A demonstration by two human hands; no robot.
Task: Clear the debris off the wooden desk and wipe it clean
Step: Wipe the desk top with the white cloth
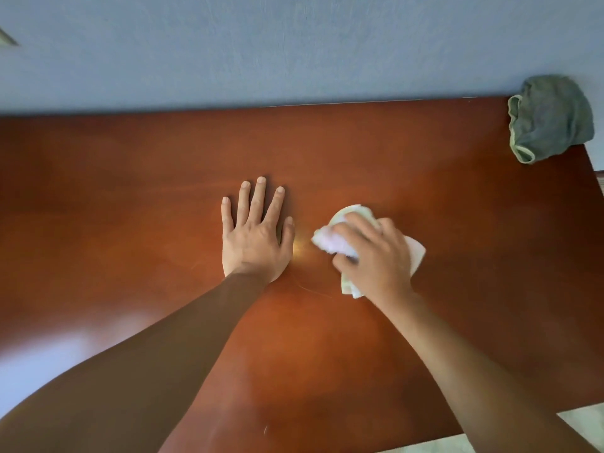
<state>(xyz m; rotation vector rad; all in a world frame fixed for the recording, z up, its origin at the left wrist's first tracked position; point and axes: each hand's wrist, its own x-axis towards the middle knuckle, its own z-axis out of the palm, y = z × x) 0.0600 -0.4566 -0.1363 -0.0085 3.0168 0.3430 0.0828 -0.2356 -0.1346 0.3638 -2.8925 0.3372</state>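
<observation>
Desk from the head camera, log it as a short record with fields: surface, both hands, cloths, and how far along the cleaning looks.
surface: wooden desk, glossy, against a blue wall
left hand: flat on the desk, fingers spread, holding nothing
right hand: grips a crumpled white cloth, pressing it to the desk
spare cloth: grey-green cloth bunched at the far right corner, untouched
stage: wiping; no debris visible

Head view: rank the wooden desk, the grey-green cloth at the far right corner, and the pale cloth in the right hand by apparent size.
1. Wooden desk, by far.
2. Grey-green cloth.
3. Pale cloth, partly hidden under the right hand, so its rank is unsure.
</observation>
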